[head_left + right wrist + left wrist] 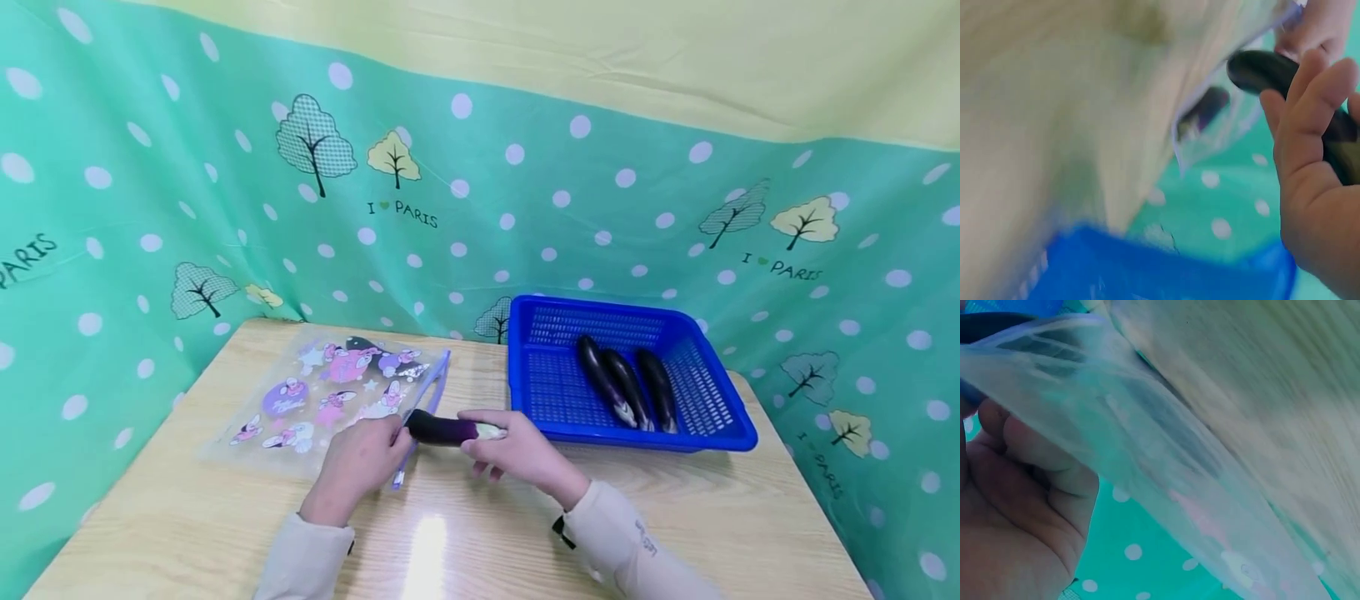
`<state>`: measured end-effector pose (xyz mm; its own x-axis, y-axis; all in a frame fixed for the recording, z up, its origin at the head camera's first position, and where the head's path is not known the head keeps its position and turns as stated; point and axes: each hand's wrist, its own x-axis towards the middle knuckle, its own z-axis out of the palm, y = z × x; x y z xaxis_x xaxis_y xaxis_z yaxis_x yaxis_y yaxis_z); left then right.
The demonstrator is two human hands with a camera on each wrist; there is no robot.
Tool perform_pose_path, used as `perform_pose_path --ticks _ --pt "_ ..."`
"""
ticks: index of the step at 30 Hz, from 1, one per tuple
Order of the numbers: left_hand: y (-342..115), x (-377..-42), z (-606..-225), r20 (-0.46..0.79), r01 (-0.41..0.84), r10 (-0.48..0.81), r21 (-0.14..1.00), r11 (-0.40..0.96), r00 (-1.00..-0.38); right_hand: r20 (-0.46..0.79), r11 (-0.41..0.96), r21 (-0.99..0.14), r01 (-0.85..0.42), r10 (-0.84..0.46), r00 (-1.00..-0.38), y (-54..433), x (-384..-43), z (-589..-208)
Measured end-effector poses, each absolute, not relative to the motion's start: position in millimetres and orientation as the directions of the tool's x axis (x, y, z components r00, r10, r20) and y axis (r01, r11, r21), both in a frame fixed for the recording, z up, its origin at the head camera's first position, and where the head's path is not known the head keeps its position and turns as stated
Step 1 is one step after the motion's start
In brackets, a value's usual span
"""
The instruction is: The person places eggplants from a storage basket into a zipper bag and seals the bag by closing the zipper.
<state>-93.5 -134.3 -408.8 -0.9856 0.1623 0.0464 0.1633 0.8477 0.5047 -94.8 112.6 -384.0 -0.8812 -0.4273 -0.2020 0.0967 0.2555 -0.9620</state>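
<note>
My right hand [519, 451] grips an eggplant [444, 430] by its pale stem end, its dark rounded tip pointing left. That tip is at the mouth of a clear zip bag [311, 421] printed with pink and purple cartoon figures. At the near side of the mouth, my left hand [358, 460] pinches the bag's edge; the bag's film [1147, 444] stretches across the left wrist view. Inside the bag lies another eggplant [1204, 112], partly hidden by the print in the head view. The bag's mouth gapes in the right wrist view.
A blue plastic basket [600, 305] stands at the back right of the wooden table [480, 533]. Three eggplants [628, 383] lie in it side by side. Behind the table hangs a green dotted cloth [517, 208] with printed trees.
</note>
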Motion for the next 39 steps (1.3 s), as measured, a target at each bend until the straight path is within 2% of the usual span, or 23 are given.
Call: perform_pose_path --ticks 9,18,22,26,30,35,39 --pt "-132.9 -91.6 -407.9 0.021 0.16 0.174 0.513 0.844 -0.984 -0.261 0.138 -0.965 0.225 -0.367 -0.893 71.7 -120.4 -417.8" --pt "-130.9 -90.5 -407.2 0.03 0.177 0.188 0.506 0.844 -0.982 -0.315 0.001 -0.939 0.343 -0.401 -0.86 54.8 -149.5 -430.8" --pt "-131.7 -91.6 -408.3 0.041 0.189 0.195 0.49 0.851 -0.98 -0.334 -0.011 -0.931 0.365 -0.381 -0.862 49.8 -164.6 -434.8" --pt "-132.5 -91.8 -409.6 0.061 0.212 0.208 0.466 0.859 -0.976 -0.349 0.083 -0.936 0.341 -0.319 -0.881 40.8 -175.0 -439.8" --pt "-132.9 -92.7 -410.3 0.057 0.216 0.215 0.463 0.86 -0.975 -0.329 0.269 -0.927 0.261 -0.25 -0.911 29.5 -180.0 -440.9" --pt "-133.0 -93.3 -410.2 0.047 0.211 0.214 0.472 0.856 -0.976 -0.305 0.461 -0.863 0.209 -0.143 -0.942 20.6 -185.8 -440.7" --pt "-133.6 -93.0 -409.3 0.059 0.217 0.215 0.472 0.855 -0.975 -0.24 0.598 -0.791 0.131 -0.105 -0.965 17.4 -190.4 -439.8"
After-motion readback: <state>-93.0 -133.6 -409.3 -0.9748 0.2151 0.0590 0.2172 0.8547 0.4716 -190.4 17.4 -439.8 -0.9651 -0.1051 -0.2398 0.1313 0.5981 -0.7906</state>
